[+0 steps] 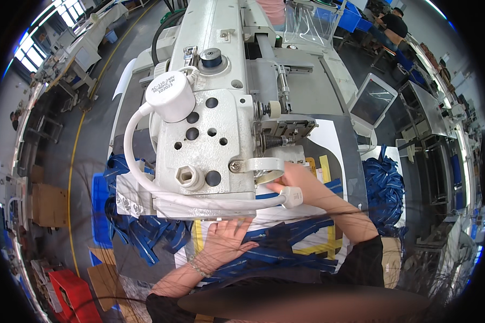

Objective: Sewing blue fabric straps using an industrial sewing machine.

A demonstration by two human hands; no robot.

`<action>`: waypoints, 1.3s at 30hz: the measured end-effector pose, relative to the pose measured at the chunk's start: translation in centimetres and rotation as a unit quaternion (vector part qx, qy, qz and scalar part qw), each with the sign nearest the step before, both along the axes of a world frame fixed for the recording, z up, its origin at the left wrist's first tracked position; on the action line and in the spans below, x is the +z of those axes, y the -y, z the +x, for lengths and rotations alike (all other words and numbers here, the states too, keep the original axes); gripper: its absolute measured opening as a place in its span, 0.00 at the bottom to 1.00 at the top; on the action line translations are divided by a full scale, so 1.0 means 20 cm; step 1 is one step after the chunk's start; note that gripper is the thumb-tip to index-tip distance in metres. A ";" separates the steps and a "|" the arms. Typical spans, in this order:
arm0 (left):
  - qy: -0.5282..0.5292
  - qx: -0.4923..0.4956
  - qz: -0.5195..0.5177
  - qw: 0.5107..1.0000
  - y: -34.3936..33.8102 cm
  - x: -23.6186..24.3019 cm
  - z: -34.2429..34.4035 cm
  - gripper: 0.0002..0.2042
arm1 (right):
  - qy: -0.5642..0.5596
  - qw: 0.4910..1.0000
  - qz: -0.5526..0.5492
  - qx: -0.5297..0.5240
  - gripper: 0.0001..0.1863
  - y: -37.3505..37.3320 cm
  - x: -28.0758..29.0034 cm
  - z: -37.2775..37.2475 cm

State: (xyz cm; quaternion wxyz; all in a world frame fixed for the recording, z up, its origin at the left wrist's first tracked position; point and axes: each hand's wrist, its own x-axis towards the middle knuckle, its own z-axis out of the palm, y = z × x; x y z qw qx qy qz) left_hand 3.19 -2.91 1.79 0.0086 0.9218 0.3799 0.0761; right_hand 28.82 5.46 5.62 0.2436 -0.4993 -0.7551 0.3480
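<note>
A large white sewing machine head [205,145] fills the middle of the view. My left hand [229,239] lies flat, fingers stretched out, at the machine's near edge. Its fingertips reach the machine's lower edge, and blue zipper strips [269,237] lie beside and under it. My right hand [295,176] is at the right of the machine head, by the needle area. A white ring-shaped guard [275,171] and a white lamp end [292,197] partly cover its fingers, so whether they hold anything is hidden. White sheets with yellow edging [319,248] lie beneath the strips.
Blue strips are heaped at the right [382,188] and left of the machine. A blue bin [99,210] stands left, with a red crate [75,296] below it. A white-framed screen [373,99] is at the right. Far right, a person [394,27] sits.
</note>
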 end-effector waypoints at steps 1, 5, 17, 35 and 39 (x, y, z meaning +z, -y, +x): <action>0.007 -0.003 0.002 1.000 0.00 0.00 0.00 0.35 | 0.007 0.999 -0.033 -0.005 0.19 -0.04 -0.01 -0.06; 0.055 -0.062 0.063 0.995 -0.01 0.01 -0.04 0.33 | -0.013 0.986 -0.158 -0.050 0.20 -0.15 0.01 -0.14; 0.150 -0.132 0.113 0.973 0.03 -0.01 -0.09 0.26 | -0.023 0.999 -0.043 0.020 0.20 -0.22 0.09 -0.14; 0.172 -0.159 -0.086 0.968 -0.06 0.01 -0.05 0.26 | 0.067 0.976 0.151 0.145 0.19 0.20 -0.10 -0.03; 0.160 -0.148 -0.109 0.970 -0.05 0.00 -0.05 0.28 | 0.050 0.973 0.165 0.152 0.21 0.20 -0.15 -0.02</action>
